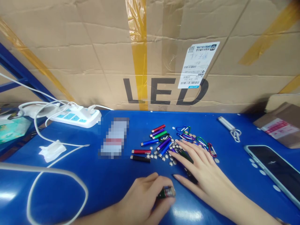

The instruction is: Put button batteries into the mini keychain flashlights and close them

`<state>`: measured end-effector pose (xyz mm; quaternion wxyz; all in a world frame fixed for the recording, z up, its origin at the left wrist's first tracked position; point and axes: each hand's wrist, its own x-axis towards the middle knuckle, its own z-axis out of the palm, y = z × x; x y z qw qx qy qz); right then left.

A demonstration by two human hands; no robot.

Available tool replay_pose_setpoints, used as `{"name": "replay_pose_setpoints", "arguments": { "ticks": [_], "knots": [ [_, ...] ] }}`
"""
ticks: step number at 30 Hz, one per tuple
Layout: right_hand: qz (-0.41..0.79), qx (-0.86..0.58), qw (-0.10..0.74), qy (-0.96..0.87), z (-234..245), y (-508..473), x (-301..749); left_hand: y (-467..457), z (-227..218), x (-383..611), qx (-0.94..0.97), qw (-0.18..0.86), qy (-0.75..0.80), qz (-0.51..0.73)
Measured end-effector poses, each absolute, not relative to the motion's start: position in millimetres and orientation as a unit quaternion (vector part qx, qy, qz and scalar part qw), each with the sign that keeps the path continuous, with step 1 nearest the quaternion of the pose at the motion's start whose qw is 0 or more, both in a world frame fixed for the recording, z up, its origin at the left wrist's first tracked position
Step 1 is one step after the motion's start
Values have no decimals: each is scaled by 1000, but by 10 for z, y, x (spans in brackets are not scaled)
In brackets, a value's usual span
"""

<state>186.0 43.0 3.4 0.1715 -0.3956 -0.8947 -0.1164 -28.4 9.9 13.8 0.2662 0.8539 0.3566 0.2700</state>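
My left hand [146, 195] is closed around a short dark metal penlight tube [168, 192], its round silvery end facing right. My right hand [201, 167] reaches over the pile with fingers spread, its fingertips at the loose button cells [171, 163]; contact with any one cell cannot be made out. Under its palm lies a dark object [192, 178], mostly hidden. Left of these fingers are several coloured penlights with silver tips, among them a red one [141, 152], a black one [140, 158], a blue one [149, 142] and a green one [159, 135].
Coloured carabiners [212, 150] lie behind my right hand. White sticks with a ring [226, 123] and a phone [276, 172] are at right. A power strip [75, 116], white cable [85, 187] and crumpled tissue [52, 151] occupy the left. A large cardboard box [98, 62] stands behind.
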Motion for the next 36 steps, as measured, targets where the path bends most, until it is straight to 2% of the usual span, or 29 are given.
{"name": "replay_pose_setpoints", "arguments": {
  "ticks": [9,18,28,32,36],
  "knots": [
    [-121,-395,186,-892,46,426,1861,90,-28,-290,854,247,341,307],
    [-120,-409,219,-878,70,451,1842,101,144,-290,861,260,350,261],
    [-71,-429,257,-863,42,438,1853,93,143,-297,860,268,350,256],
    [-49,-432,257,-863,31,445,1855,85,151,-290,858,274,354,250],
    [-78,-422,237,-872,46,458,1849,97,153,-284,853,284,354,257]
  ]
}}
